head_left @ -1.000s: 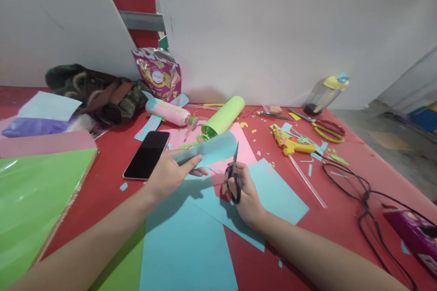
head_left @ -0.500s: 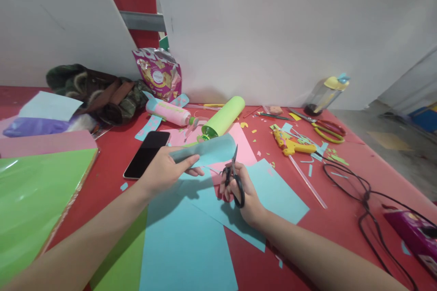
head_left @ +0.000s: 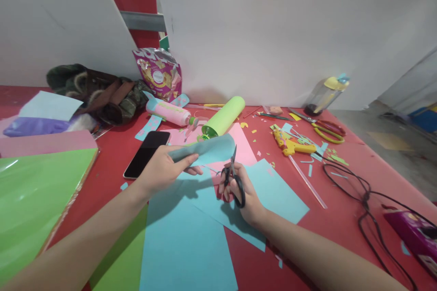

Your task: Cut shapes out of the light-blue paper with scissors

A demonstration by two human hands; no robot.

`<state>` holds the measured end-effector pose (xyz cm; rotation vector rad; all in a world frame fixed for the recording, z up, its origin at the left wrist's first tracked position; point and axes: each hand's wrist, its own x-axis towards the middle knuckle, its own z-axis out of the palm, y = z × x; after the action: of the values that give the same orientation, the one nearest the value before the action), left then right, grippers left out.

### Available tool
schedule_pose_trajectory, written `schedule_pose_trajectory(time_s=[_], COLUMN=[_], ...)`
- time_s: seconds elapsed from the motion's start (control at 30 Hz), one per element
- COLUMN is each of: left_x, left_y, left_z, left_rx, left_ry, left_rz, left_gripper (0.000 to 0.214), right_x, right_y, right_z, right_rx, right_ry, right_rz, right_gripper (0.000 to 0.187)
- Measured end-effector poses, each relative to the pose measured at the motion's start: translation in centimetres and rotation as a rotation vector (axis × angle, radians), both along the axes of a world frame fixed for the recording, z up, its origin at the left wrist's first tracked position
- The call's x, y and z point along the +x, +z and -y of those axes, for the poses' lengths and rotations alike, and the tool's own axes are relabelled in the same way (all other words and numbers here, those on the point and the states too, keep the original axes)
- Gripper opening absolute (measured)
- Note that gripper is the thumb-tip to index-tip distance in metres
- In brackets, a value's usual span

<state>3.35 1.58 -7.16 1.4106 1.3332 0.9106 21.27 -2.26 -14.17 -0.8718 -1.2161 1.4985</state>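
L hand (head_left: 160,168) pinching curled blue paper (head_left: 213,149); R hand (head_left: 251,200) gripping scissors (head_left: 232,171), blades nr paper's R end. Phone (head_left: 146,152) nr L hand.

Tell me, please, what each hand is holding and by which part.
The left hand grips a curled piece of blue paper by its left end; the right hand holds black-handled scissors by the handles.
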Motion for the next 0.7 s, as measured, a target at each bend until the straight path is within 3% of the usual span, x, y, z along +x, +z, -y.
schedule_pose_trajectory(time_s=[0.7], left_x=[-0.1], left_y=[0.11], left_z=[-0.02], left_rx=[-0.001], left_ry=[-0.026], left_rz=[0.015], left_gripper=[0.012], right_x=[-0.03], right_y=[0.21], right_z=[-0.04], right_rx=[-0.001], right_ry=[0.005], right_rz=[0.006], right_gripper=[0.043])
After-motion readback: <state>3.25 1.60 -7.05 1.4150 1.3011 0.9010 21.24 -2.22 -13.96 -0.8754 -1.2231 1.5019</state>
